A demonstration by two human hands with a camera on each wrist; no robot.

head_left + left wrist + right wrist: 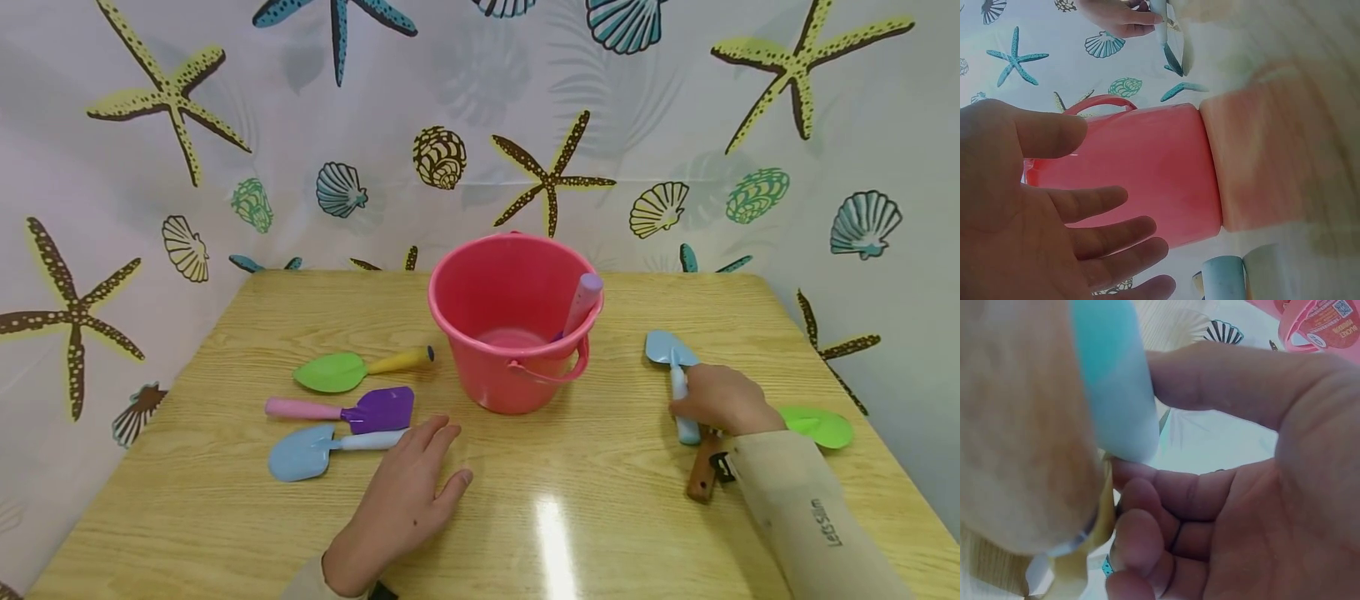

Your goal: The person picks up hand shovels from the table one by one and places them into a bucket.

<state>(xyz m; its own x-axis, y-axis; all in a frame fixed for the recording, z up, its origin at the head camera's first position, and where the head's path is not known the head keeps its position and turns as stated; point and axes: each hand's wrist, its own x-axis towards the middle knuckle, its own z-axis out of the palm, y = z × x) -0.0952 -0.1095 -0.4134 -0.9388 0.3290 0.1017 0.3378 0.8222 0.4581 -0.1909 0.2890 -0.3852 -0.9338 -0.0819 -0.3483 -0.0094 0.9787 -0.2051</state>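
Observation:
My right hand (723,400) pinches the white-and-blue handle of a light blue toy shovel (670,348) at the right of the table. In the right wrist view, thumb and forefinger meet that shovel handle (1124,412), close beside a blurred brown handle (1022,425). The brown handle (702,473) and a bright green blade (817,425) lie by this hand; whether they join is hidden. My left hand (408,492) has its fingers spread, holding nothing, near the handle end of another light blue shovel (300,454). In the left wrist view its palm (1016,206) faces the pink bucket (1141,169).
The pink bucket (498,375) stands mid-table with a purple-handled tool (583,300) leaning inside, its bail hanging down in front. On the left lie a green trowel (333,372) with a yellow handle and a purple shovel (381,410) with a pink handle. A patterned curtain (480,100) hangs behind.

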